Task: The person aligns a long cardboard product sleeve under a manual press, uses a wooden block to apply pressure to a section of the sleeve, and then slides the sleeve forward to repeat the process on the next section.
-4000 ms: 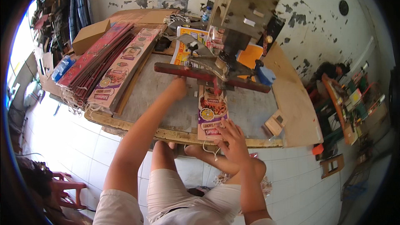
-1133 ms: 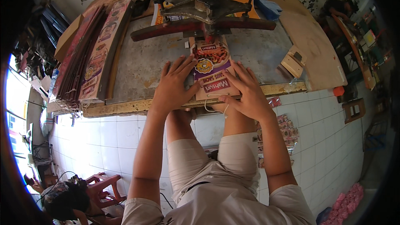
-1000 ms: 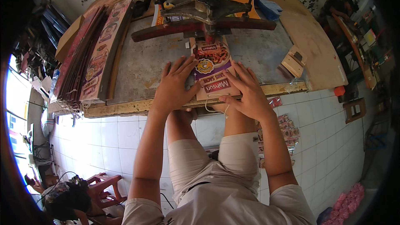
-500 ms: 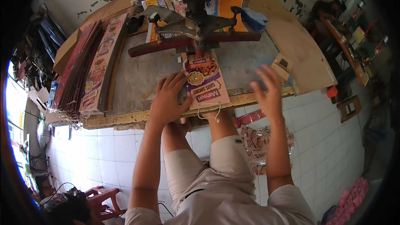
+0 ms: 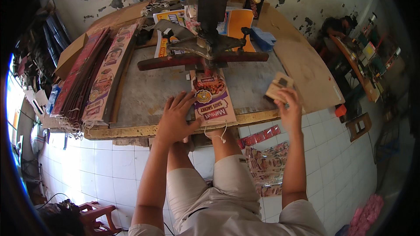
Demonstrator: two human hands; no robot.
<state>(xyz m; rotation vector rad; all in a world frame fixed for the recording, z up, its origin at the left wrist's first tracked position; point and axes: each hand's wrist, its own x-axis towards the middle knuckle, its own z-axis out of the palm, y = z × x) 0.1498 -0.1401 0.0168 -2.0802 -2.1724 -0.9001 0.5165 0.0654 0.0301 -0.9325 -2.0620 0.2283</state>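
A flat printed paper bag (image 5: pixel 213 97) with a string handle lies on the grey worktable (image 5: pixel 153 91), its top under the metal press (image 5: pixel 205 43) with a red bar. My left hand (image 5: pixel 176 118) lies flat on the table, fingers spread, touching the bag's left edge. My right hand (image 5: pixel 288 102) is out to the right, at a small tan cardboard box (image 5: pixel 279 86) near the table's front edge, fingers around it.
Tall stacks of flat printed bags (image 5: pixel 94 81) fill the table's left side. Orange and yellow sheets (image 5: pixel 238 22) and a blue item (image 5: pixel 264 39) lie behind the press. Red packets (image 5: pixel 262 157) are strewn on the white tiled floor. A person sits at far right.
My right hand left the bag and swung right to the small cardboard box. My left hand stayed on the bag's left edge. The view shifted slightly.
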